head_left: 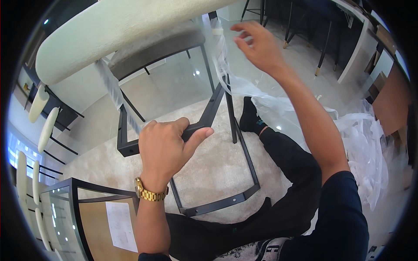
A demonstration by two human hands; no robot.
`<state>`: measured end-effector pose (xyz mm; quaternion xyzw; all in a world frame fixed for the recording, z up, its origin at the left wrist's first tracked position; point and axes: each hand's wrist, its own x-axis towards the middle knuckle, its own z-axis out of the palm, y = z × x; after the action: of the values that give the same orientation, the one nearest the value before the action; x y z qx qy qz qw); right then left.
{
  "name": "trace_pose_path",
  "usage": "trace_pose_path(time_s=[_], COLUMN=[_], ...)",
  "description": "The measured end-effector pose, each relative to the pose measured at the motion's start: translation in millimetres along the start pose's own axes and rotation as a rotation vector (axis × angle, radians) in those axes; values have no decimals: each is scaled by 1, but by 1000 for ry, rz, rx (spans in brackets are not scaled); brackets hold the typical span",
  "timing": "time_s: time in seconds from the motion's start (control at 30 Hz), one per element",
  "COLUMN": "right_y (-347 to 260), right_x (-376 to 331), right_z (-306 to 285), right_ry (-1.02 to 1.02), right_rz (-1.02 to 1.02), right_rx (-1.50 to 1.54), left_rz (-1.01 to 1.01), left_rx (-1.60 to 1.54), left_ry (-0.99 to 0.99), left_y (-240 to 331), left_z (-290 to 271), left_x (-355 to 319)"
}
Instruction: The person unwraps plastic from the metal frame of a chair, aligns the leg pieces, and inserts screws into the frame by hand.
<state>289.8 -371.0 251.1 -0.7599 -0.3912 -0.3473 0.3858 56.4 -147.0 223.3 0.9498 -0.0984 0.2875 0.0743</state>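
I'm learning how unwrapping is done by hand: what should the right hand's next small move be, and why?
Probably to pinch the clear plastic wrap close to it and peel some away: the right hand looks open and free, the wrap covers part of the black metal frame and trails loosely below, and the left hand grips the frame, which should steady it.

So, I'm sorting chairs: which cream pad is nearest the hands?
The large cream pad at the top, above the black frame the left hand grips; the other cream pads are farther off, along the left side.
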Motion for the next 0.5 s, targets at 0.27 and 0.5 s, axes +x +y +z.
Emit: trace_pose_path(time_s=[0.27, 0.5], right_y=[23, 16], right_x=[34, 31], right_z=[47, 57], right_ry=[82, 111], right_rz=[34, -71], right_rx=[-191, -383], left_rz=[-8, 9], left_rx=[16, 45], left_ry=[-17, 23], left_y=[6, 0], left_z=[1, 3], left_x=[4, 2])
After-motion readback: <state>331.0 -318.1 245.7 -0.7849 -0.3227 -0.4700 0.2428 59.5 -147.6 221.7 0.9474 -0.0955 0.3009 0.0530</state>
